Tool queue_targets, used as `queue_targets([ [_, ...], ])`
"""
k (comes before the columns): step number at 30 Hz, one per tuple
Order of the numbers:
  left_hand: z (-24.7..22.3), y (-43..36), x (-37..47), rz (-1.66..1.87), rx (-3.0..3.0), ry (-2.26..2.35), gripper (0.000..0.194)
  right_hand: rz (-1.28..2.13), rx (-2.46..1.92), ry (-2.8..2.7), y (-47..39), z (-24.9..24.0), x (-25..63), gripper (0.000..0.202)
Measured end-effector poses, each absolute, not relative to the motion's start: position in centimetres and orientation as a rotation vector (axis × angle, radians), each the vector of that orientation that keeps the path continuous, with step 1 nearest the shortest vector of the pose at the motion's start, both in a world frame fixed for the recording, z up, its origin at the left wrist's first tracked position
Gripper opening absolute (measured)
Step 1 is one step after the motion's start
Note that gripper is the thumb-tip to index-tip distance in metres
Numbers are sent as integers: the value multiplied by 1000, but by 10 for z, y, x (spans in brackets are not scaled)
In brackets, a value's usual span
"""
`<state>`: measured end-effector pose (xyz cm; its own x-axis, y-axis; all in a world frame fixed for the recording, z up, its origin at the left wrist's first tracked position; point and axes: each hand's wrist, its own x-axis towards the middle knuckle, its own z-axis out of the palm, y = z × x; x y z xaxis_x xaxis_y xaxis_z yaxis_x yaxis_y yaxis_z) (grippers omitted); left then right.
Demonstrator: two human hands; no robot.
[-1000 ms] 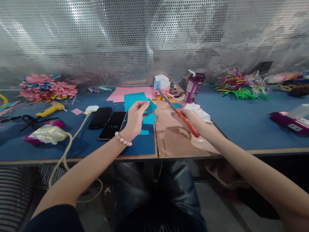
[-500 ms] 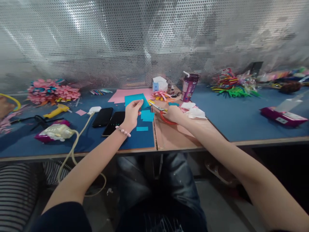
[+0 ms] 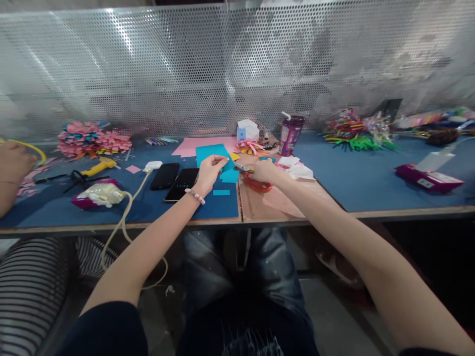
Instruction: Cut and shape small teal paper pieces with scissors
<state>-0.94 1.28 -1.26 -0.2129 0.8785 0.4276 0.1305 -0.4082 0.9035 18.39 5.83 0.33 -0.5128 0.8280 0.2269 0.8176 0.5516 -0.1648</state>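
Note:
A sheet of blue paper (image 3: pixel 212 151) is pinched between the thumb and fingers of my left hand (image 3: pixel 211 173), which wears a pink bead bracelet. My right hand (image 3: pixel 264 171) is closed around scissors with orange-red handles (image 3: pixel 260 185). The scissor blades point left, at the right edge of the blue paper. Under and below my left hand lie cut blue pieces (image 3: pixel 230 176) and a narrow blue strip (image 3: pixel 221 192). Pink sheets (image 3: pixel 185 147) lie behind the blue paper.
Two phones (image 3: pixel 165 176) and a white charger (image 3: pixel 153 166) with a cable lie left. Beyond them are a yellow glue gun (image 3: pixel 99 167) and a pink paper bundle (image 3: pixel 83 141). A purple cup (image 3: pixel 290 136) and crumpled tissue (image 3: pixel 300 170) stand right. Another person's hand (image 3: pixel 17 158) is at far left.
The scissor blades have moved in against the blue paper's right edge and look more closed. My left hand has shifted slightly right and down. The view has tilted a little.

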Motion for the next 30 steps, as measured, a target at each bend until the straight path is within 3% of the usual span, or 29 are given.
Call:
queue_targets([
  [3, -13, 14, -10, 1676, 1511, 1234, 23, 135, -1298, -2416, 51, 11, 179, 22],
  [8, -15, 18, -12, 1702, 1545, 1257, 23, 480, -1138, -2344, 55, 23, 164, 44],
  [15, -14, 21, -23, 1707, 1610, 1296, 23, 957, -921, -2208, 77, 14, 145, 30],
  [22, -15, 20, -22, 1599, 1678, 1276, 24, 1012, -882, -2002, 85, -3, 147, 36],
  [30, -17, 18, -18, 1492, 1652, 1186, 48, 1001, -806, -2024, 83, -7, 150, 35],
])
